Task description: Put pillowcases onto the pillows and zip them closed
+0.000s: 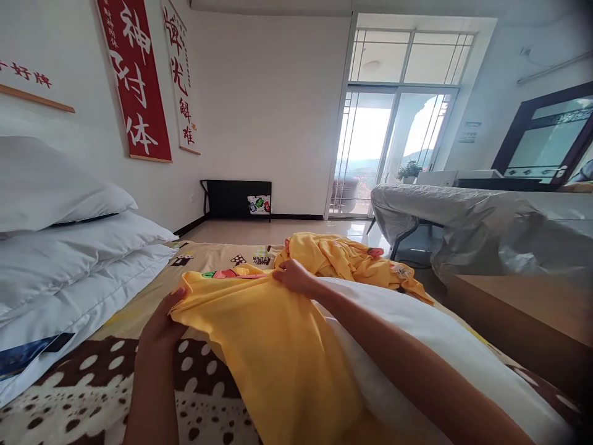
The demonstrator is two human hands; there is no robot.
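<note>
A yellow pillowcase [273, 346] with a printed pattern at its far edge stretches between my hands. My left hand [164, 316] grips its far left corner, the thumb on top and the other fingers mostly hidden. Farther right, my right hand [293, 278] pinches the far edge of the same cloth. A white pillow [403, 321] lies to the right, partly beneath the cloth and my right forearm; whether it is inside the pillowcase I cannot tell. Just beyond my right hand is a crumpled heap of yellow printed fabric [343, 256].
White pillows [92, 247] are stacked at the left on the patterned brown-and-beige bed cover [204, 395]. To the right stand a cardboard-coloured box [523, 309] and a table under plastic sheeting [463, 210]. A black folded panel [231, 198] leans against the far wall beside a glass door [393, 148].
</note>
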